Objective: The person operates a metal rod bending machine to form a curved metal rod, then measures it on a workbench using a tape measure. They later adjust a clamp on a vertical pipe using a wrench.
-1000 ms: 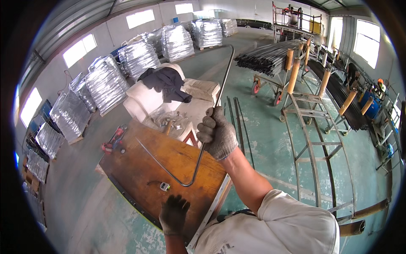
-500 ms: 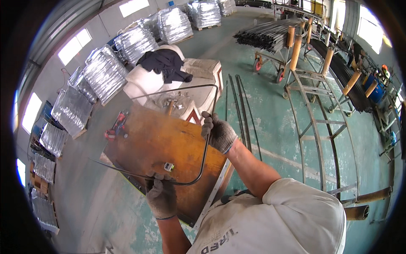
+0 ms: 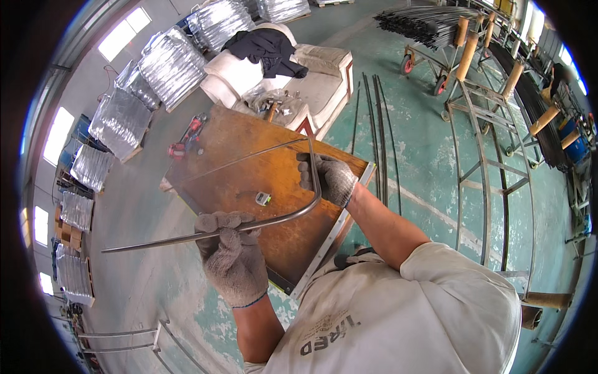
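A bent metal tube [image 3: 283, 218], curved into a U shape with a long free end at the left, is held up above a rusty-brown worktable [image 3: 219, 140]. Gloved in grey knit, my left hand [image 3: 233, 252] closes around its near, lower leg. My right hand [image 3: 330, 177], in a matching glove, grips the short middle section beside the rounded corner. The tube's far leg stretches back to the left over the tabletop. On the board between my hands lies a small tape measure [image 3: 263, 198]. A red-and-black power tool [image 3: 189, 136] sits at the table's far left corner.
Behind the table stands a worn cream sofa [image 3: 321, 65] with a dark garment [image 3: 265, 50] and a bag of small parts [image 3: 277, 105]. Long thin rods [image 3: 377, 131] lie on the floor. A metal rack [image 3: 483, 165] stands at right; foil-wrapped pallets [image 3: 121, 121] line the left.
The tube has tilted and come lower and nearer, its free end swinging toward me. My left hand has risen slightly, and the view has shifted over the table.
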`<state>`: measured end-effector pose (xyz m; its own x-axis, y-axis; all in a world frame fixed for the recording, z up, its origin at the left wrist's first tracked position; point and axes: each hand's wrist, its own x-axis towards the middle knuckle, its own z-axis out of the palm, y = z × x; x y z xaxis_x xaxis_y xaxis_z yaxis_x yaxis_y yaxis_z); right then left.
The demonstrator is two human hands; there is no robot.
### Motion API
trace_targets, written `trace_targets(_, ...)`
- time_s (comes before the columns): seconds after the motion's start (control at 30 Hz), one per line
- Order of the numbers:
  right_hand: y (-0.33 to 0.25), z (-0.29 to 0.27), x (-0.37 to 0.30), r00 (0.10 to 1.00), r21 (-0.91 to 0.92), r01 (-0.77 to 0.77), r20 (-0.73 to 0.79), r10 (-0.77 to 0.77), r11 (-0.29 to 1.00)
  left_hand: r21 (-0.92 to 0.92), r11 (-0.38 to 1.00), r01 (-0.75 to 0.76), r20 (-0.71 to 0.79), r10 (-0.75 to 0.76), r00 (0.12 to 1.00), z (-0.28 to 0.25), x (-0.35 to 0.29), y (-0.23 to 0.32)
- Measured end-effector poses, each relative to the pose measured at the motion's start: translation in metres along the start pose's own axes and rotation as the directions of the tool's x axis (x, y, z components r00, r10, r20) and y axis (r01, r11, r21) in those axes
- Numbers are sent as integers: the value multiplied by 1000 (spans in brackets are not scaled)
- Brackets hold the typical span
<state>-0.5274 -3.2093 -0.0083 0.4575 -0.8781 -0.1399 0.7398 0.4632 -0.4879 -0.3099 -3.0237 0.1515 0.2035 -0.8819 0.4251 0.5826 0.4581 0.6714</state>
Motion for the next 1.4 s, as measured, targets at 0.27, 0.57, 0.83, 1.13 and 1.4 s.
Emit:
trace_targets(0.27,26,-4,-6,997,-184,-62,-59,52,981,-7,1000,24,-43,-25,999,-7,-15,8)
trace_targets(0.57,25,-9,0,996,-162,-70,-62,60,984,13,999,43,-79,-42,996,6,-14,4)
trace_targets(0.83,22,-3,1,994,-226,-73,-94,53,971,48,997,63,-89,-59,994,7,-5,7)
trace_targets(1.13,26,-18,17,995,-184,-82,-76,69,979,114,992,46,-146,-29,989,13,5,-4)
trace_targets(1.4,26,-20,24,992,-223,-97,-102,76,970,62,996,60,-41,-57,998,5,14,-5)
